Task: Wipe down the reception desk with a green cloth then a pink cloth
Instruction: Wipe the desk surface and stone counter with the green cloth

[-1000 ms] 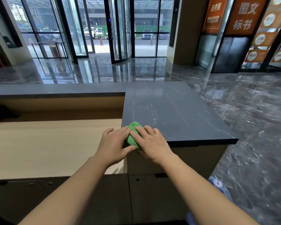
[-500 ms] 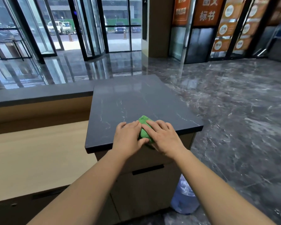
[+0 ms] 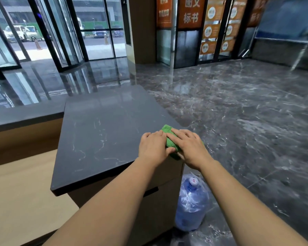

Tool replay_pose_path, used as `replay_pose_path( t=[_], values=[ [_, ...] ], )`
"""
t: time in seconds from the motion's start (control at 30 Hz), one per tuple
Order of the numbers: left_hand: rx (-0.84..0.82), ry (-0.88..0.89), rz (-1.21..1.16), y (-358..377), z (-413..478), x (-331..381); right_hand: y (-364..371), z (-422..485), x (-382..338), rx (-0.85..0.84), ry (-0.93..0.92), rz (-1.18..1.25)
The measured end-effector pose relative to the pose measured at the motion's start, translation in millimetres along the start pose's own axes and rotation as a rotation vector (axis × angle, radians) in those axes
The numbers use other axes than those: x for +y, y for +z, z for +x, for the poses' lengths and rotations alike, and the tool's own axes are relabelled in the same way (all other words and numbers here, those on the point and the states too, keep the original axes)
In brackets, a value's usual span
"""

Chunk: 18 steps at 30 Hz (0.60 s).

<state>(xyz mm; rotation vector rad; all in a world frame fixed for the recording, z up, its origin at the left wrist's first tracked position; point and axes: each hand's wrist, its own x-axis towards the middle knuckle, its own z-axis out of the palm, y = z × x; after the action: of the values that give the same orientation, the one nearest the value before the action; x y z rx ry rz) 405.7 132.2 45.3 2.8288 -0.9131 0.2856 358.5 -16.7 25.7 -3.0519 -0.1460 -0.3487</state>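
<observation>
Reception desk (image 3: 100, 135): raised dark stone top with pale veins, bare part looks streak-free, though gloss is hard to judge. A lower pale wood counter (image 3: 16, 192) sits along its left edge, and a grey marble floor (image 3: 247, 121) lies beyond its right edge. A wrapped water jug (image 3: 192, 206) stands on the floor against the desk's right side, below the near right corner. Left hand (image 3: 153, 148) and right hand (image 3: 190, 148) lie side by side on the top at its right edge, near the near right corner. Both are flat with fingers extended and gripping nothing, palms pressing down. The green cloth (image 3: 169, 135) is folded small and trapped under both hands. One corner pokes out ahead of the fingers and a bit seems to lap over the right edge. The left thumb touches the cloth. Step in hand, as judged: first pass with the green cloth, working the right edge. Most of the top, left and far, likely remains to be covered. The next move calls for steady downward pressure and a sweep back left or toward the far edge, keeping the cloth from slipping off the corner. Pink cloth not in view, so the second pass is not yet begun.
</observation>
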Motion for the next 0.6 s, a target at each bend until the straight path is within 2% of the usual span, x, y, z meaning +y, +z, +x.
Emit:
replay_pose_path(
  t=[0.17,0.27,0.37,0.6],
  values=[
    [-0.103,-0.005,-0.177,-3,9,9,-10,1,5,-0.085,0.087,-0.016],
    [-0.091,-0.142,-0.354,-10,0,1,-12,1,-1,-0.120,0.148,-0.031],
    [-0.057,-0.293,-0.500,-18,-17,-9,-17,-2,-7,-0.111,0.249,-0.011],
    [-0.010,-0.380,-0.902,-32,-43,8,-25,-36,-13,-0.003,0.576,0.129]
  ],
)
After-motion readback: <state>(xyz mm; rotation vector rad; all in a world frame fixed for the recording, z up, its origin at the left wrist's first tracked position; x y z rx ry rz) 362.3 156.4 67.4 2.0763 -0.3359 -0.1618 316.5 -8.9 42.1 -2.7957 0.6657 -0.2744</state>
